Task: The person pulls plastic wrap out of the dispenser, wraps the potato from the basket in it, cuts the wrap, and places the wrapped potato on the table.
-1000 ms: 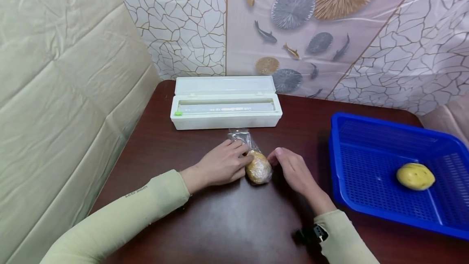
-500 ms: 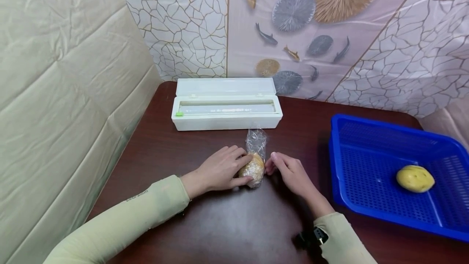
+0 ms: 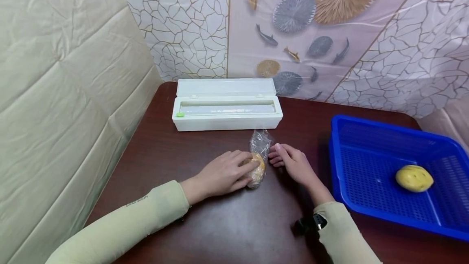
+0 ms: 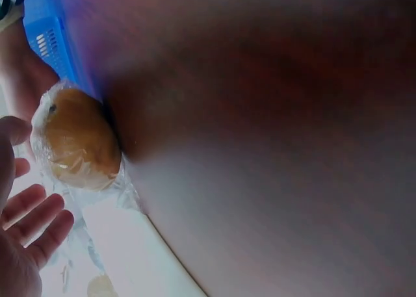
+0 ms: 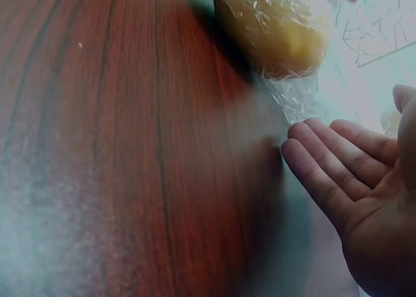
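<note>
wrapped potato (image 3: 259, 174): on the dark wood table (image 3: 227, 227), roughly mid-table, in clear film; crinkled film tail (image 3: 260, 141) runs from its far end toward the white box.

left hand (image 3: 225, 175): at the potato's left side, fingers wide and loosely extended, over it in head view; left wrist view shows the fingers spread. firmness of contact: cannot tell.

right hand (image 3: 293, 165): just beside the film tail, on its right; fingers nearly straight and side by side, palm turned inward, nothing gripped. whether fingertips touch the film: cannot tell.

white box (image 3: 227, 124): beyond the film tail, lid up at the back, film roll (image 3: 227, 110) inside, green slider (image 3: 180, 114) at front left.

blue basket (image 3: 366, 170): right of the right hand, well apart from the wrapped potato; one bare yellow potato (image 3: 414, 178) on its perforated floor.
</note>
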A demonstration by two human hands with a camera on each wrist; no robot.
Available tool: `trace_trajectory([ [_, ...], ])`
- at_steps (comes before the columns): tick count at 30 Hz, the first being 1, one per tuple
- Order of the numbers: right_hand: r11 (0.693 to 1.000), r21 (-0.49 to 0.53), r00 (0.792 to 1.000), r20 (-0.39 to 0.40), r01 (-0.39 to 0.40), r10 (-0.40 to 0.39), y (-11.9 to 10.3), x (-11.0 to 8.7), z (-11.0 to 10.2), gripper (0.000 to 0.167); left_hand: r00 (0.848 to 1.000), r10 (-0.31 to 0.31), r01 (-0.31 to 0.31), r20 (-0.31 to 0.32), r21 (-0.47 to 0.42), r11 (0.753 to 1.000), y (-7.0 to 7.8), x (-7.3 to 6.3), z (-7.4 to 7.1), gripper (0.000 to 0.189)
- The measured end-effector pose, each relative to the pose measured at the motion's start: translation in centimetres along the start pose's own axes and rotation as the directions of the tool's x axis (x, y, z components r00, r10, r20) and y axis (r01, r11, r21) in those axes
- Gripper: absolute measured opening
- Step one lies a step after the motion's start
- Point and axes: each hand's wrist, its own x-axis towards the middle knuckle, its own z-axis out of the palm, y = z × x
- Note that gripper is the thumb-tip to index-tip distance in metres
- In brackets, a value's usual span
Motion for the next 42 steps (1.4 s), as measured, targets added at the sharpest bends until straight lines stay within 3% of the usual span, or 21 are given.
trace_trajectory([
  [4,0.999,-0.013,0.999,0.034,-0.031,0.032,0.3,0.3,-0.3,0.043,0.999,0.051,-0.051,-0.011,0.040,0.998,0.3,-0.2,0.2,0.042],
  [10,0.997,0.040,0.993,0.094,-0.070,0.066,0.4,0.6,-0.5,0.046,0.999,0.028,-0.029,0.028,0.025,0.999,0.3,-0.5,0.3,0.048],
  [18,0.985,0.140,0.987,0.139,-0.098,0.078,0.5,1.1,-0.2,0.053,1.000,0.002,-0.002,0.019,-0.024,1.000,0.2,-0.9,0.3,0.048],
  [27,0.940,0.301,0.986,0.105,-0.158,0.132,0.0,2.2,0.7,0.059,1.000,0.008,-0.008,0.006,-0.014,1.000,0.0,-1.0,0.4,0.049],
  [31,0.949,0.290,0.991,0.074,-0.126,0.109,-0.4,2.6,1.0,0.052,1.000,0.008,-0.008,0.004,-0.002,1.000,-0.1,-1.0,0.4,0.047],
  [37,0.984,0.173,0.999,0.001,-0.049,0.050,-0.5,3.0,1.2,0.044,1.000,0.020,-0.020,-0.002,0.001,1.000,-0.2,-0.9,0.3,0.046],
  [42,0.955,0.266,0.991,0.018,-0.133,0.133,-0.4,3.5,1.4,0.049,1.000,0.020,-0.020,0.001,0.004,1.000,-0.2,-1.0,0.4,0.046],
])
